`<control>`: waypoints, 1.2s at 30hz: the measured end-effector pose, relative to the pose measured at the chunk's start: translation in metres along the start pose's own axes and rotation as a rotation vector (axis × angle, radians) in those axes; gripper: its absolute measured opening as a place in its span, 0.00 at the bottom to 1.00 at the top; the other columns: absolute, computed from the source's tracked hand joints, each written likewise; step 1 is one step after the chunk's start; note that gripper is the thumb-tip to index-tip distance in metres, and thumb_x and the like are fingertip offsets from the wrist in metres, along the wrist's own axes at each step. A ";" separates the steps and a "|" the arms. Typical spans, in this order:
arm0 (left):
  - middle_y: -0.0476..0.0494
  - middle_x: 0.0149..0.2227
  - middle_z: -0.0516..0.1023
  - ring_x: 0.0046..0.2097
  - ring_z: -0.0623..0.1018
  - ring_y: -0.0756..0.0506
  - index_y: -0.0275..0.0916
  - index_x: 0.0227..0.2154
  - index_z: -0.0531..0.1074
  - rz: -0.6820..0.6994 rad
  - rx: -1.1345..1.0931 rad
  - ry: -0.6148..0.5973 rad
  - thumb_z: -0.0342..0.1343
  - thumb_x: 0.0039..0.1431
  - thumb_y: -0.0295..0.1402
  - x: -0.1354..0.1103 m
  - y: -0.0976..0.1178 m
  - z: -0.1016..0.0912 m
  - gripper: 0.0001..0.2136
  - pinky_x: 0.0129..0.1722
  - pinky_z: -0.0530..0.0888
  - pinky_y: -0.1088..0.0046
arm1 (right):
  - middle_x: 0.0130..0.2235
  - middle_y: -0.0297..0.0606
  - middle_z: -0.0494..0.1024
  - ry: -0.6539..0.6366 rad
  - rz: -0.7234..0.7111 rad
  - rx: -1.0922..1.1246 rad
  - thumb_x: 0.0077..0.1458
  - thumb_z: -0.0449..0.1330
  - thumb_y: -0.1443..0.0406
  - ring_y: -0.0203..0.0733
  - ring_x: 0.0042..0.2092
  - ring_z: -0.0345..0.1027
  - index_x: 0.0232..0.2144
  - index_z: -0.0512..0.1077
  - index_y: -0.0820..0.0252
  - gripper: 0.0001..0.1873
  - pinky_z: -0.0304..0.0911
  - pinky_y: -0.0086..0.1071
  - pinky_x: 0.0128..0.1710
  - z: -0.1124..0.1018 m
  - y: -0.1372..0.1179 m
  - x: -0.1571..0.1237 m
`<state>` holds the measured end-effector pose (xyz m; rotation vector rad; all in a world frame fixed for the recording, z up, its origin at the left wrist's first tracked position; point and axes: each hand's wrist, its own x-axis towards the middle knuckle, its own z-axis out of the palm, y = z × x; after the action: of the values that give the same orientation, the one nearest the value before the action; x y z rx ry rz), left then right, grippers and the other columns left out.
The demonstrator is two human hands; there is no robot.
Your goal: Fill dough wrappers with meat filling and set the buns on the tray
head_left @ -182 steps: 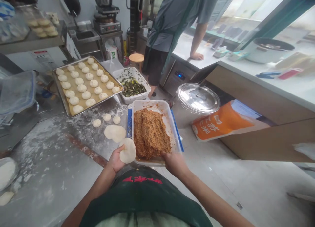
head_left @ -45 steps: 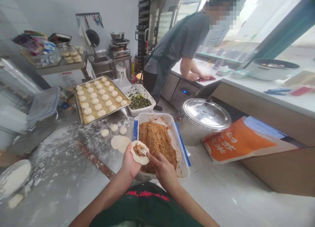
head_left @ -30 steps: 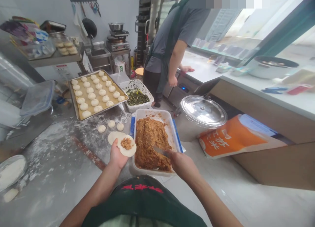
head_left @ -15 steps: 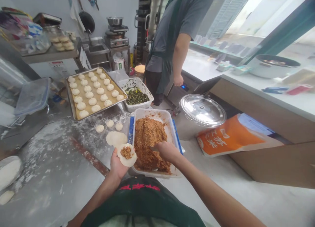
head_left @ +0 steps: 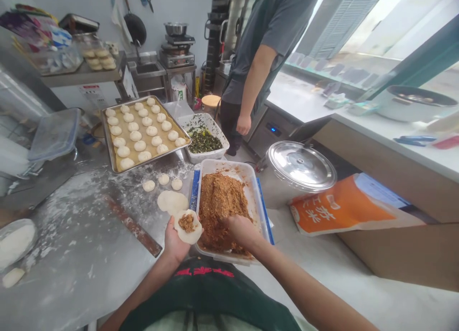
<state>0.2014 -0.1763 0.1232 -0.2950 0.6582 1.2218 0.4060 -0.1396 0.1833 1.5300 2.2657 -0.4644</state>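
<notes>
A round dough wrapper [head_left: 192, 233] with a dab of brown filling [head_left: 186, 222] in its middle rests in my left hand [head_left: 175, 240], whose fingers curl under it. My right hand [head_left: 241, 231] is closed and low over the brown crumbly filling in a white plastic tub [head_left: 255, 202]. Its fingertips are against the filling, and whatever they grip is hidden. Beside the tub, flat dough wrappers [head_left: 168, 201] lie overlapping on the floured metal table [head_left: 89, 273]. Several small dough pieces [head_left: 148, 185] sit just behind them.
A tray [head_left: 158, 155] of shaped buns stands at the back, next to a tub of chopped greens [head_left: 204, 140]. Right of the filling are a lidded steel pot [head_left: 301, 166] and an orange bag [head_left: 333, 206]. A flat brown stick [head_left: 134, 226] lies left; a co-worker [head_left: 251, 77] stands beyond.
My right hand has sunk slightly lower into the filling. My left hand keeps the filled wrapper. The view has shifted a little, and the co-worker's arm has swung left.
</notes>
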 end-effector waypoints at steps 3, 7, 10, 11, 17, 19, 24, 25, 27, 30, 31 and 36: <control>0.34 0.39 0.76 0.45 0.73 0.36 0.35 0.42 0.70 -0.002 0.006 0.005 0.45 0.54 0.43 -0.002 0.000 0.001 0.19 0.45 0.63 0.46 | 0.34 0.41 0.76 0.046 0.016 0.027 0.48 0.47 0.75 0.43 0.37 0.71 0.42 0.70 0.52 0.22 0.61 0.29 0.32 0.007 0.001 -0.012; 0.34 0.39 0.76 0.44 0.73 0.35 0.35 0.41 0.70 -0.001 0.010 0.025 0.46 0.54 0.42 -0.004 0.000 0.003 0.19 0.44 0.64 0.46 | 0.35 0.38 0.77 0.070 -0.004 0.104 0.46 0.51 0.74 0.42 0.37 0.71 0.48 0.66 0.47 0.27 0.60 0.28 0.34 0.018 -0.002 -0.023; 0.34 0.39 0.76 0.44 0.73 0.35 0.34 0.40 0.71 -0.001 0.011 0.029 0.46 0.54 0.42 -0.005 0.001 0.004 0.18 0.43 0.65 0.47 | 0.34 0.39 0.77 0.073 0.069 0.147 0.44 0.52 0.75 0.41 0.38 0.70 0.49 0.65 0.49 0.29 0.59 0.26 0.34 0.020 -0.003 -0.028; 0.34 0.39 0.76 0.44 0.73 0.35 0.34 0.39 0.71 -0.002 0.013 0.028 0.46 0.53 0.42 -0.006 0.001 0.004 0.18 0.43 0.65 0.47 | 0.34 0.39 0.77 0.079 0.102 0.159 0.45 0.51 0.75 0.41 0.38 0.70 0.49 0.66 0.49 0.28 0.59 0.26 0.34 0.019 -0.002 -0.030; 0.35 0.39 0.76 0.44 0.73 0.35 0.35 0.39 0.71 -0.017 0.037 0.031 0.46 0.53 0.42 -0.006 0.000 0.003 0.18 0.44 0.65 0.47 | 0.31 0.40 0.76 0.083 0.188 0.086 0.49 0.49 0.74 0.42 0.34 0.71 0.50 0.64 0.47 0.27 0.60 0.28 0.31 0.002 0.002 -0.042; 0.35 0.39 0.76 0.44 0.73 0.36 0.35 0.39 0.71 -0.017 0.041 0.032 0.46 0.53 0.42 -0.005 0.000 0.002 0.18 0.44 0.65 0.47 | 0.31 0.42 0.76 0.076 0.179 0.046 0.51 0.48 0.74 0.45 0.34 0.71 0.49 0.66 0.50 0.24 0.61 0.31 0.30 0.001 -0.006 -0.043; 0.35 0.39 0.76 0.44 0.73 0.36 0.35 0.39 0.71 -0.016 0.044 0.019 0.46 0.54 0.42 -0.006 0.001 0.000 0.18 0.44 0.65 0.47 | 0.31 0.49 0.75 0.060 0.161 0.081 0.53 0.46 0.74 0.46 0.36 0.71 0.39 0.70 0.64 0.16 0.62 0.33 0.34 0.010 -0.029 -0.031; 0.35 0.39 0.76 0.44 0.73 0.36 0.35 0.39 0.71 -0.015 0.043 0.014 0.46 0.54 0.42 -0.006 0.001 -0.001 0.18 0.44 0.65 0.47 | 0.31 0.49 0.75 0.059 0.163 0.093 0.53 0.46 0.74 0.46 0.36 0.71 0.37 0.71 0.65 0.15 0.62 0.33 0.34 0.012 -0.030 -0.027; 0.35 0.39 0.76 0.44 0.73 0.36 0.35 0.39 0.71 -0.013 0.040 0.006 0.46 0.53 0.42 -0.006 0.002 -0.002 0.18 0.44 0.65 0.47 | 0.32 0.48 0.76 0.056 0.167 0.114 0.52 0.46 0.74 0.46 0.37 0.71 0.36 0.71 0.63 0.15 0.61 0.32 0.34 0.014 -0.027 -0.021; 0.35 0.39 0.76 0.44 0.73 0.35 0.35 0.39 0.71 -0.015 0.027 0.004 0.47 0.53 0.41 -0.005 0.002 -0.002 0.17 0.44 0.64 0.46 | 0.32 0.44 0.77 0.035 0.159 0.198 0.50 0.48 0.74 0.43 0.35 0.71 0.35 0.73 0.61 0.15 0.61 0.28 0.31 0.017 -0.017 -0.015; 0.35 0.39 0.76 0.44 0.73 0.35 0.35 0.39 0.71 -0.018 0.023 0.005 0.47 0.53 0.41 -0.004 0.002 -0.002 0.17 0.44 0.64 0.46 | 0.31 0.42 0.77 0.022 0.148 0.233 0.50 0.49 0.73 0.41 0.35 0.71 0.34 0.73 0.60 0.15 0.60 0.26 0.31 0.020 -0.015 -0.014; 0.35 0.38 0.76 0.44 0.73 0.35 0.35 0.38 0.71 0.001 0.004 0.029 0.48 0.53 0.41 -0.007 0.002 -0.001 0.17 0.44 0.64 0.45 | 0.33 0.36 0.78 0.039 0.105 0.430 0.52 0.48 0.71 0.36 0.36 0.70 0.38 0.74 0.57 0.17 0.59 0.23 0.33 0.043 -0.017 -0.012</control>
<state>0.1980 -0.1816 0.1274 -0.3097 0.6861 1.2184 0.3993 -0.1757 0.1524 1.8605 2.1959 -0.9459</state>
